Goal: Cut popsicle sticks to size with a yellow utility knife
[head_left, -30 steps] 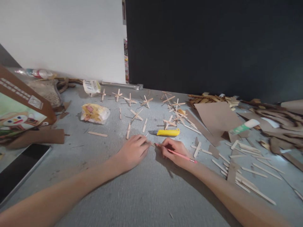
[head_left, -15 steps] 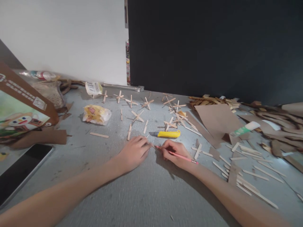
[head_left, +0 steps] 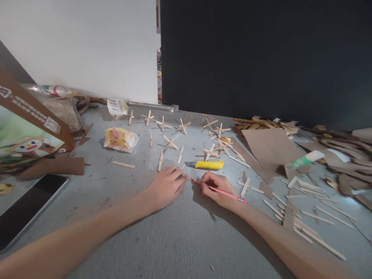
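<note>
My right hand (head_left: 216,188) grips a pink pencil (head_left: 225,193) with an eraser end, its point aimed left at my left fingertips. My left hand (head_left: 167,186) rests on the table with fingers bent and pinched on a small wooden craft stick (head_left: 189,179), mostly hidden by the fingers. Just beyond both hands lies a yellow utility knife (head_left: 208,165) with its blade out to the left. Loose craft sticks, one of them a notched stick (head_left: 160,161), lie close past my left hand. Farther back stand several crossed-stick pieces, such as one cross (head_left: 171,142).
A phone (head_left: 29,211) and a brown printed bag (head_left: 31,124) are on the left. A plastic snack packet (head_left: 120,140) lies behind. Right of me are scattered sticks (head_left: 316,217), cardboard (head_left: 267,149) and a glue stick (head_left: 306,159). A black panel (head_left: 261,58) stands behind.
The view has shifted slightly, so things appear a little farther right. Both hands keep nearly the same pose, with the pencil point still by the left fingertips.
</note>
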`<act>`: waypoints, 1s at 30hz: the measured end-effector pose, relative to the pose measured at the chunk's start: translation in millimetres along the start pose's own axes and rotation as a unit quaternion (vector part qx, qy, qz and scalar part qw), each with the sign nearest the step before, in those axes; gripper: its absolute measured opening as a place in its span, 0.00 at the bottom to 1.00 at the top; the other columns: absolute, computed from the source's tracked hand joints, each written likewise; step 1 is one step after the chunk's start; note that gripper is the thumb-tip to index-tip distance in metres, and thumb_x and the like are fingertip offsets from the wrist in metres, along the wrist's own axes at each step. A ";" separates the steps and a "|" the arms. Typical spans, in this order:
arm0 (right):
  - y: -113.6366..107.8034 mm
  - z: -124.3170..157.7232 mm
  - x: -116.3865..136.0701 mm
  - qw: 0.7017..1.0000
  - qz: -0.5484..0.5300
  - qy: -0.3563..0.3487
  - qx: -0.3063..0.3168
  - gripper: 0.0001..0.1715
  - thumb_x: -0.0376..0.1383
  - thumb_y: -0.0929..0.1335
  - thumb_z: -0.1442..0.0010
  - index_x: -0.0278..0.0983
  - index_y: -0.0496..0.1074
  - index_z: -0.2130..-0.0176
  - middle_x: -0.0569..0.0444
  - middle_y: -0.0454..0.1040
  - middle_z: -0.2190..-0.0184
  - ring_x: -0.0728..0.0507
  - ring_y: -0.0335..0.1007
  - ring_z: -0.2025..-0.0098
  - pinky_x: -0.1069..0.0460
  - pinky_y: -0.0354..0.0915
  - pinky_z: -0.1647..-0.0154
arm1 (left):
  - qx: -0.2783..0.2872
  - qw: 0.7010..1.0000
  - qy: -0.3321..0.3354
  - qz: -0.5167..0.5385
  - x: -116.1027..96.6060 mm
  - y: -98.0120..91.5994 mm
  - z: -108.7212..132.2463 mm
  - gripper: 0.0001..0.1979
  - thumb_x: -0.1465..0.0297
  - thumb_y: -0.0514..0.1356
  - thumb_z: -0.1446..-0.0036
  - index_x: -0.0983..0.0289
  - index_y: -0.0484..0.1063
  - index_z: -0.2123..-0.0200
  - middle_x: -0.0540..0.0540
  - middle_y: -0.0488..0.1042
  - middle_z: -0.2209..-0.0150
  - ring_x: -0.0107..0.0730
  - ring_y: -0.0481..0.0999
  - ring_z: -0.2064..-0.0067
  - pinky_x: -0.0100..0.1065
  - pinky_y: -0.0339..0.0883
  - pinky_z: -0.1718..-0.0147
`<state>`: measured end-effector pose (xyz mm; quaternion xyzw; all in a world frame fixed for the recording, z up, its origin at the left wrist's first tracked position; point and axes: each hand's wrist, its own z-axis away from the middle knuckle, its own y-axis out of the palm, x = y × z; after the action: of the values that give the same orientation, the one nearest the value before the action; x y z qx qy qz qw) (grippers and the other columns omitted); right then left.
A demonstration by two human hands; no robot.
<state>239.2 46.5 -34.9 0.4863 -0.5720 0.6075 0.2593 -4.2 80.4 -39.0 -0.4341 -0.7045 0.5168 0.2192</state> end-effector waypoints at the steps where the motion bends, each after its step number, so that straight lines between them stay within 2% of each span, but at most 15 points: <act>1: -0.1 -0.1 0.7 1.000 -0.002 0.004 0.000 0.07 0.39 0.68 0.39 0.40 0.68 0.69 0.57 0.76 0.79 0.47 0.70 0.78 0.53 0.64 0.76 | 0.001 1.000 0.001 -0.003 -0.1 -0.1 0.0 0.14 0.73 0.54 0.29 0.64 0.77 0.47 0.60 0.76 0.53 0.45 0.76 0.48 0.47 0.74 0.50; 6: -0.5 -0.4 3.3 1.000 0.009 -0.014 0.000 0.07 0.38 0.68 0.39 0.40 0.68 0.69 0.56 0.77 0.77 0.47 0.71 0.76 0.54 0.65 0.74 | -0.005 1.000 -0.002 0.003 0.0 0.1 0.2 0.14 0.73 0.54 0.29 0.64 0.77 0.47 0.60 0.76 0.53 0.45 0.76 0.48 0.47 0.74 0.49; 10: -0.4 0.1 2.2 1.000 0.003 0.009 0.003 0.08 0.40 0.67 0.37 0.40 0.68 0.68 0.57 0.76 0.78 0.48 0.71 0.78 0.55 0.64 0.76 | -0.005 1.000 0.006 -0.004 0.0 -0.3 0.0 0.13 0.73 0.55 0.29 0.66 0.77 0.48 0.61 0.77 0.53 0.45 0.76 0.49 0.47 0.74 0.50; 15: 0.3 1.1 -0.7 1.000 0.018 -0.005 0.003 0.09 0.39 0.67 0.37 0.40 0.68 0.69 0.58 0.76 0.78 0.49 0.71 0.77 0.55 0.64 0.75 | -0.008 1.000 0.008 -0.014 -0.1 -0.9 -0.6 0.12 0.73 0.55 0.29 0.66 0.77 0.48 0.61 0.77 0.53 0.45 0.77 0.49 0.47 0.74 0.49; 18: 0.3 2.1 -1.1 1.000 0.016 0.005 -0.014 0.08 0.41 0.66 0.34 0.40 0.70 0.65 0.58 0.76 0.78 0.48 0.72 0.77 0.54 0.66 0.74 | -0.011 1.000 0.007 -0.009 -0.2 -0.4 -0.8 0.12 0.74 0.56 0.30 0.66 0.77 0.49 0.61 0.78 0.54 0.45 0.78 0.50 0.47 0.75 0.50; 22: -1.7 3.7 -0.9 0.998 0.038 -0.024 -0.049 0.09 0.43 0.66 0.32 0.40 0.71 0.61 0.57 0.77 0.76 0.47 0.73 0.75 0.54 0.67 0.72 | -0.028 0.999 -0.004 0.018 -0.8 -0.7 -1.1 0.11 0.74 0.55 0.30 0.65 0.78 0.53 0.60 0.80 0.55 0.44 0.80 0.49 0.46 0.76 0.49; 26: -2.7 4.1 -1.4 0.997 0.036 -0.043 -0.048 0.10 0.42 0.66 0.31 0.40 0.72 0.61 0.56 0.76 0.76 0.47 0.72 0.75 0.54 0.66 0.72 | -0.038 0.998 -0.020 0.047 -2.1 -1.5 0.4 0.10 0.66 0.58 0.30 0.65 0.79 0.58 0.59 0.83 0.55 0.46 0.80 0.45 0.47 0.73 0.42; 30: -2.6 5.2 -2.8 0.997 0.032 -0.059 -0.027 0.10 0.43 0.67 0.31 0.40 0.73 0.59 0.56 0.76 0.74 0.47 0.72 0.74 0.53 0.67 0.72 | -0.019 0.996 -0.049 0.073 -3.2 -1.0 3.3 0.18 0.55 0.61 0.33 0.64 0.79 0.56 0.63 0.81 0.45 0.49 0.77 0.39 0.50 0.66 0.34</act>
<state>244.1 42.9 -36.8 0.4960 -0.6177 0.5697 0.2188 -5.3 75.8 -38.8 -0.4624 -0.6906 0.5387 0.1378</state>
